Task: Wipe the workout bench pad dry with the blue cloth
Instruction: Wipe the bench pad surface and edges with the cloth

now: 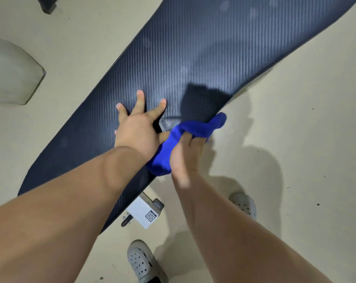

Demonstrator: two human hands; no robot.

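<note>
Bench pad (193,54): left hand (136,129) splayed flat; right hand (185,154) grips blue cloth (193,127).

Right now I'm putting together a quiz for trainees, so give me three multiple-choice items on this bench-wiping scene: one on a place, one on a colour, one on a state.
1. Where does the left hand rest?
A. On the bench pad
B. On a wall
C. On a dumbbell

2. What colour is the cloth?
A. Red
B. Blue
C. White

3. What is the right hand doing?
A. Hanging with nothing in it
B. Gripping the cloth
C. Lying flat on the pad

Answers:
1 A, since its spread fingers press on the dark textured pad.
2 B, since the fabric is a bright, saturated blue.
3 B, since its fingers curl round the bunched cloth at the pad's near edge.
</note>
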